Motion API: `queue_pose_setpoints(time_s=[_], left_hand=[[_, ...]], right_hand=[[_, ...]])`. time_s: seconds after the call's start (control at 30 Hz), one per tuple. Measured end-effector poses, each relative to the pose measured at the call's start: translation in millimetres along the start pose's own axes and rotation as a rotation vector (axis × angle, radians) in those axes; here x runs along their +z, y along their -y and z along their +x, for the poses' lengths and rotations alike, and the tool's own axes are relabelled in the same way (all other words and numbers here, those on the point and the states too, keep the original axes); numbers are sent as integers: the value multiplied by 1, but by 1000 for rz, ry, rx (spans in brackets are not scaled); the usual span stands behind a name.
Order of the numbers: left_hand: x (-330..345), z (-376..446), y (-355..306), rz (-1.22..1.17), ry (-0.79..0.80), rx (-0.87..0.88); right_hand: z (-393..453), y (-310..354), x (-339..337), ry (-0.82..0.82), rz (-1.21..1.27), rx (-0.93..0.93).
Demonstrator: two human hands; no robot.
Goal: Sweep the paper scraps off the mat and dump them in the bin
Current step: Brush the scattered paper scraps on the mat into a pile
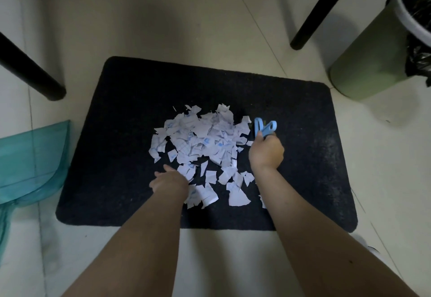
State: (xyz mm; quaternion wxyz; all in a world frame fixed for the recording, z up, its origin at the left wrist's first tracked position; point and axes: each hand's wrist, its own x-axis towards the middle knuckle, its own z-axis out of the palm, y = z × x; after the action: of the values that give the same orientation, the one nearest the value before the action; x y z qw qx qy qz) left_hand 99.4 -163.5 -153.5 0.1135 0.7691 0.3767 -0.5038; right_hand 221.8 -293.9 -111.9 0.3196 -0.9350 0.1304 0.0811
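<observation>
**Torn paper heaped mid-mat, brush at its right edge**

The paper scraps [200,147] are white torn pieces, many with faint blue grid lines and small blue printed marks, irregular in shape and size. Most lie overlapped in a loose heap at the centre of the black mat [116,133]; a looser scatter of larger pieces trails toward the lower centre of the frame, close to the mat's near edge.

The right hand [265,151] is curled round the handle of a light blue hand brush [264,126], which stands at the right margin of the heap, touching or just beside the outermost scraps; the bristles are too dark to make out against the mat. The left hand [170,179] lies low on the mat at the heap's lower left corner, fingers extended and close together, its fingertips touching the nearest scraps, and it grips nothing.

Bare mat shows on every side of the heap, widest on the left and right of the frame. A translucent teal dustpan [32,161] lies on the pale tiled floor [186,28] at the left edge of the frame, just beside the mat's left side. A green bin [363,63] with a black liner stands in the upper right, off the mat's far right corner. Black furniture legs [30,70] stand on the floor in the upper left and upper right, apart from the mat.
</observation>
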Motion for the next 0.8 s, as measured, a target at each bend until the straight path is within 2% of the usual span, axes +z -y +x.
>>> queue_pose_setpoints(time_s=[0.1, 0.23, 0.5, 0.67, 0.8], left_hand=[[-1, 3, 0, -3, 23, -8], [-2, 6, 2, -32, 31, 6], [5, 1, 2, -60, 6, 20], [3, -15, -15, -23, -27, 51], [6, -22, -18, -45, 6, 61]], right_hand=[[-12, 2, 15, 93, -37, -3], [-23, 14, 25, 181, 67, -60], [-1, 1, -25, 17, 208, 22], [-9, -31, -44, -35, 51, 152], [-27, -60, -58, -110, -17, 242]])
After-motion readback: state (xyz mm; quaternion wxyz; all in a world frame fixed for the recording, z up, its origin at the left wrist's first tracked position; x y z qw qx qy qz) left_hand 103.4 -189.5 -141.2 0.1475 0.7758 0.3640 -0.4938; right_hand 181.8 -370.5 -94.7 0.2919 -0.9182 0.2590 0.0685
